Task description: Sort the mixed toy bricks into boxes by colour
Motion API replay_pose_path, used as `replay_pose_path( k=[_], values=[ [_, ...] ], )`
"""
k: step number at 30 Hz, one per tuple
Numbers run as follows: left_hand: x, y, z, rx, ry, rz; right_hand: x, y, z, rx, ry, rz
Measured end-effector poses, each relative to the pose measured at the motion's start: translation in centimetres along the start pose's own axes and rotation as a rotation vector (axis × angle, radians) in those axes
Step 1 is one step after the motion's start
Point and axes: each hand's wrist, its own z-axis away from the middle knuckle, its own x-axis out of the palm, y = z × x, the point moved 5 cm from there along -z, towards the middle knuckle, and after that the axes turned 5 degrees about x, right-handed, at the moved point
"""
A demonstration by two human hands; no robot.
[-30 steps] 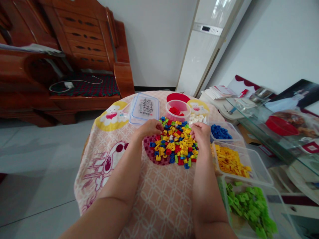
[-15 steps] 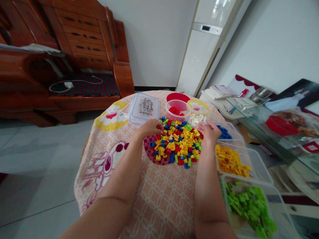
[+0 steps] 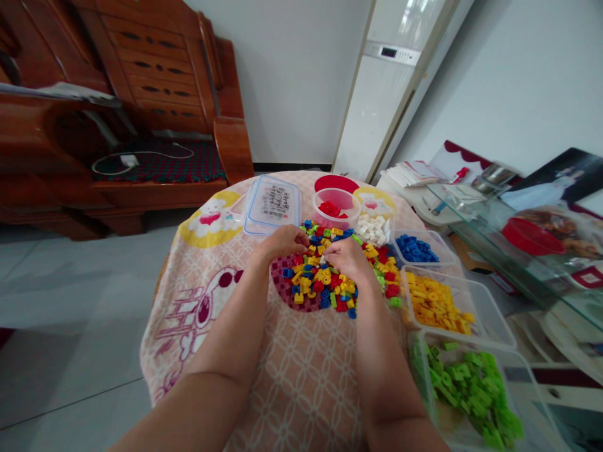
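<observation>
A pile of mixed small bricks (image 3: 330, 276) in red, yellow, blue, green and white lies on a patterned cloth. My left hand (image 3: 286, 242) rests at the pile's upper left edge, fingers curled; what they hold, if anything, is too small to tell. Over the middle of the pile, my right hand (image 3: 346, 254) has its fingertips pinched at a small white brick (image 3: 323, 258). White bricks (image 3: 372, 230) form a heap behind the pile. Red pieces (image 3: 332, 209) lie in a round clear tub (image 3: 336, 220).
Clear boxes at the right hold blue bricks (image 3: 416, 248), yellow bricks (image 3: 438, 302) and green bricks (image 3: 475, 389). A clear lidded box (image 3: 273, 204) and a red lid (image 3: 336, 183) lie at the back. Beyond the right edge stands a glass shelf (image 3: 532, 270).
My right hand has moved left from the white heap to the middle of the pile, uncovering the white heap and the blue bricks. My left hand has stayed in place.
</observation>
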Motion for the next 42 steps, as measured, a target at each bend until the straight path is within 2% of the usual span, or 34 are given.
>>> replay_pose_path(
  k=[3, 5, 9, 13, 16, 18, 21, 24, 27, 30, 38, 40, 42],
  values=[
    [0.1, -0.2, -0.1, 0.002, -0.003, 0.010, 0.7, -1.0, 0.0, 0.023, 0.034, 0.331],
    [0.1, -0.3, -0.1, 0.005, -0.004, 0.023, 1.0, -1.3, 0.1, 0.060, 0.032, 0.457],
    [0.1, -0.3, -0.1, 0.007, 0.003, 0.021, 1.7, -1.4, 0.0, 0.069, 0.016, 0.542],
    [0.0, -0.2, -0.1, 0.014, 0.019, -0.004, 1.8, -1.2, -0.1, 0.069, 0.047, 0.523],
    [-0.1, -0.2, -0.1, 0.020, 0.030, -0.013, 1.4, -0.8, -0.3, 0.053, 0.071, 0.433],
    [-0.1, -0.3, 0.0, 0.018, 0.026, -0.005, 0.9, -0.3, -0.4, 0.035, 0.097, 0.288],
    [-0.1, -0.3, 0.0, 0.018, 0.029, -0.012, 0.2, 1.0, -0.7, 0.048, 0.116, -0.088],
    [-0.2, -0.3, 0.1, 0.008, 0.029, -0.013, -0.7, 2.9, -1.0, 0.133, 0.172, -0.493],
    [-0.2, -0.4, 0.2, -0.013, 0.007, 0.007, -1.9, 4.3, -1.0, 0.183, 0.279, -0.716],
    [-0.2, -0.3, 0.3, -0.028, -0.001, -0.003, -3.0, 5.2, -0.6, 0.203, 0.316, -0.764],
    [-0.3, 0.7, 0.1, 0.037, 0.023, -0.011, -3.4, 5.2, 0.5, 0.208, 0.129, -0.530],
    [-0.4, 0.5, 0.2, 0.032, 0.028, -0.012, -3.2, 5.2, 0.4, 0.204, 0.142, -0.548],
    [-0.5, 0.2, 0.2, 0.014, 0.024, -0.013, -3.3, 5.3, 0.1, 0.204, 0.225, -0.637]
  ],
)
